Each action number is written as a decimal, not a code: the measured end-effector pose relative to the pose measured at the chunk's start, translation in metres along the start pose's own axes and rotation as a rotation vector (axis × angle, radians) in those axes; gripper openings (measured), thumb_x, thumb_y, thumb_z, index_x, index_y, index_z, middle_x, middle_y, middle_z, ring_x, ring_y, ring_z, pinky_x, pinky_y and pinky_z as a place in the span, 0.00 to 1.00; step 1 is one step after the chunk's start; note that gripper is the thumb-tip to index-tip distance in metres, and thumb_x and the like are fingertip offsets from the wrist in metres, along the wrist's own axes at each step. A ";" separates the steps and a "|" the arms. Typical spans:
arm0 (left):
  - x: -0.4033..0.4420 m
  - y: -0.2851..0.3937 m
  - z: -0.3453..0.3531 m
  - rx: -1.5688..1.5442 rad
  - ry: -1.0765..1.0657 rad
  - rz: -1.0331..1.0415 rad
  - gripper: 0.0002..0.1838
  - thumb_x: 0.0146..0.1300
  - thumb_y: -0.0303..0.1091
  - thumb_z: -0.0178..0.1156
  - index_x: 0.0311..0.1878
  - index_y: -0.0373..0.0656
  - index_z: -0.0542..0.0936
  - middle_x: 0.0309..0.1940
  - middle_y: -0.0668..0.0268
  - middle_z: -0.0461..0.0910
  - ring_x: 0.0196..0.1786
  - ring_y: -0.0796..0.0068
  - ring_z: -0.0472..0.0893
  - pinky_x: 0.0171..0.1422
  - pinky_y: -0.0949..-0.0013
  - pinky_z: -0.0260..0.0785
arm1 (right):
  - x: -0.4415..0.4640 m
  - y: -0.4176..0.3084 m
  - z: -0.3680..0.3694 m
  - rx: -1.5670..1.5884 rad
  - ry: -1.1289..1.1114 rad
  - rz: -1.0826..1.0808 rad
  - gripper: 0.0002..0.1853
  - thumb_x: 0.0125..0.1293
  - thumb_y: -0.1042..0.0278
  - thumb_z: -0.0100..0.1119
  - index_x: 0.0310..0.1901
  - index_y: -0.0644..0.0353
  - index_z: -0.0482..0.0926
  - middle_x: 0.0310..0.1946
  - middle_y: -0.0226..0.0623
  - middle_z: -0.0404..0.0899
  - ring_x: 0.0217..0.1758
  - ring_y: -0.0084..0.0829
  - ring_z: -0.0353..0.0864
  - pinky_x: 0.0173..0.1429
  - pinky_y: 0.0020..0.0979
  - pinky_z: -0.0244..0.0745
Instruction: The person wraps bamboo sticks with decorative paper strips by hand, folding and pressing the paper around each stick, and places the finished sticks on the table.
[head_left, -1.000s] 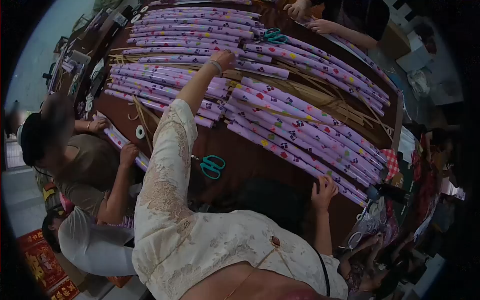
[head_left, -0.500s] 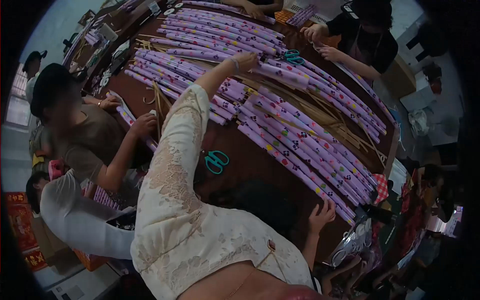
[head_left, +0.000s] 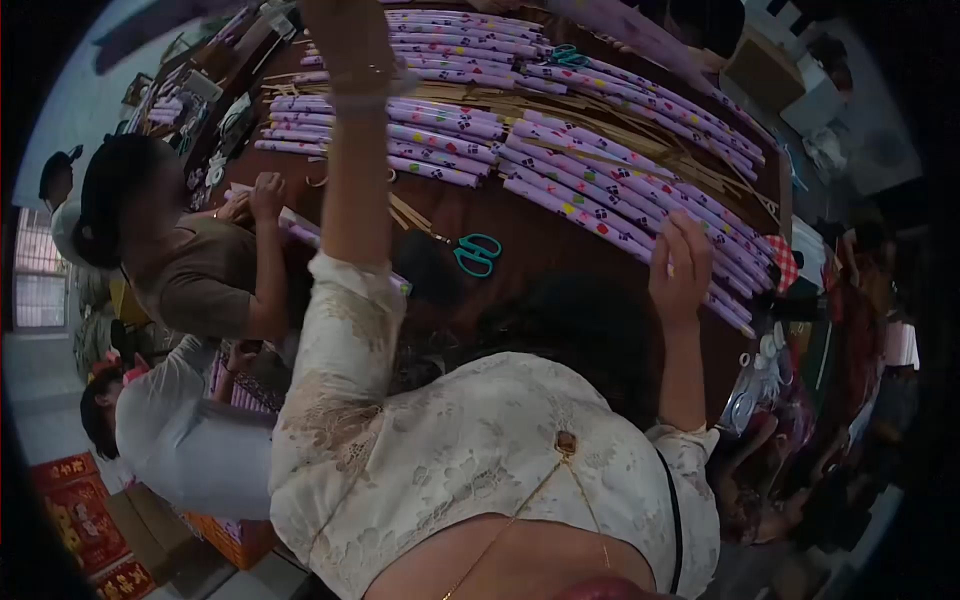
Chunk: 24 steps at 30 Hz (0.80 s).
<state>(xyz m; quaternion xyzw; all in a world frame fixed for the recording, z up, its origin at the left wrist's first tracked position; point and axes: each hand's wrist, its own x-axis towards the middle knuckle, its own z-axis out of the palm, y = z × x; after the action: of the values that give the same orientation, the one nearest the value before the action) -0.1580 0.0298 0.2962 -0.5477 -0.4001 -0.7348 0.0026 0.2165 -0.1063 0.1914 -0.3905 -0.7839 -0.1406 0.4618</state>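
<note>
My left hand [head_left: 345, 40] is raised at the top left, blurred and partly cut off by the frame edge. It grips a long purple patterned roll [head_left: 640, 38], whose blurred ends show on both sides while its middle lies out of frame. My right hand [head_left: 685, 262] is open, fingers up and a little apart, by the near rolls [head_left: 620, 195] on the brown table [head_left: 560, 255]. More purple rolls [head_left: 430, 140] lie in rows farther left, with flat tan strips [head_left: 600, 115] between the bundles. Teal-handled scissors [head_left: 477, 255] rest near the table's front.
Another pair of teal scissors [head_left: 568, 57] lies among the far rolls. A person in a brown shirt [head_left: 200, 275] works on a roll at the left, and a person in white [head_left: 190, 430] is below. A red checked cloth [head_left: 782, 262] is at the right end.
My left hand has lifted a roll from the middle of the pile and swung it up and left towards me. My right hand has risen slightly beside the near rolls.
</note>
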 end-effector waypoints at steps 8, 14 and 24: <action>-0.271 0.056 0.071 -0.555 0.020 -1.096 0.14 0.62 0.38 0.54 0.44 0.39 0.70 0.31 0.72 0.70 0.28 0.84 0.66 0.32 0.76 0.63 | -0.050 -0.005 -0.039 -0.293 -0.361 0.058 0.21 0.49 0.75 0.62 0.47 0.55 0.72 0.48 0.35 0.71 0.52 0.38 0.71 0.55 0.38 0.65; -0.368 0.053 0.093 -0.362 -0.091 -1.260 0.15 0.62 0.40 0.54 0.45 0.39 0.68 0.30 0.71 0.70 0.29 0.85 0.67 0.31 0.79 0.62 | -0.138 0.040 -0.043 -0.127 -0.523 0.322 0.23 0.46 0.77 0.62 0.48 0.57 0.71 0.45 0.39 0.71 0.50 0.42 0.69 0.54 0.39 0.63; -0.391 0.019 0.067 -0.533 -0.375 -1.885 0.14 0.59 0.33 0.58 0.38 0.27 0.74 0.36 0.62 0.79 0.38 0.73 0.79 0.42 0.74 0.72 | -0.221 0.119 0.000 0.117 -0.633 0.401 0.20 0.45 0.78 0.61 0.43 0.61 0.71 0.40 0.43 0.71 0.46 0.46 0.69 0.51 0.39 0.63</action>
<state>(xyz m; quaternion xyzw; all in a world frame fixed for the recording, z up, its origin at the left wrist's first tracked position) 0.0604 -0.1138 -0.0025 -0.0963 -0.4873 -0.4040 -0.7682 0.3646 -0.1352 -0.0096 -0.5333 -0.8024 0.1251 0.2367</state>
